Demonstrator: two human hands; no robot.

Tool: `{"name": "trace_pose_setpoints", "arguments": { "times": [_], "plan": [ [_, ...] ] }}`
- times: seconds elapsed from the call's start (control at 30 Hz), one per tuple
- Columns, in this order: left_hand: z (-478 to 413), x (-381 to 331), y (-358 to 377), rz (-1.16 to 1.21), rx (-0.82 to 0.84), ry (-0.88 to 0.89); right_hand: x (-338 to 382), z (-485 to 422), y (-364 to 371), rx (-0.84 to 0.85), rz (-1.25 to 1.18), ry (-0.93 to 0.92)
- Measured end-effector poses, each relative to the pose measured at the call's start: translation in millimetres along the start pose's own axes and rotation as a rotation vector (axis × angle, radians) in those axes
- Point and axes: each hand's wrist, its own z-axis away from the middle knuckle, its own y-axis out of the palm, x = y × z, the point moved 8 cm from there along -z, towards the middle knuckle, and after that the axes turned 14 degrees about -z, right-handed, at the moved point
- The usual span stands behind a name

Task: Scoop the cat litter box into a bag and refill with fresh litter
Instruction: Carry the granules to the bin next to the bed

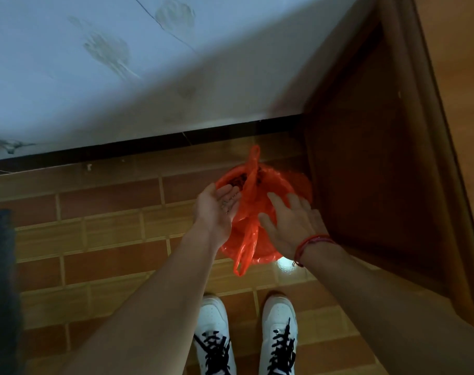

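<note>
Red bag [250,190] stretches near-to-far between left hand [217,209] and right hand [292,223], both flat-fingered, gripping nothing.

Dark contents [236,182] inside the red bag [273,182] are blurred beyond telling, and the shoes [214,320] are cropped below.

An open red plastic bag [265,247] lies on the tiled floor [108,239].

Dim, soft and motion-blurred throughout, with one bright glare spot on the glossy floor tiles [286,265] and wide-angle edge bending.
</note>
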Motion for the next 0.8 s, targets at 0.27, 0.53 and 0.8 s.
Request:
{"name": "trace_pose_setpoints", "arguments": {
  "times": [0.27, 0.53, 0.8],
  "plan": [
    [-23, 9, 6, 0.072, 0.078, -0.046, -8, -3, -8, -0.011, 0.035, -0.007],
    [-17, 15, 21, 0.150, 0.259, -0.079, -11, -2, -16, -0.027, 0.044, 0.022],
    [3, 16, 18, 0.150, 0.225, -0.079, -8, 9, -18, -0.016, 0.023, 0.045]
  ]
}}
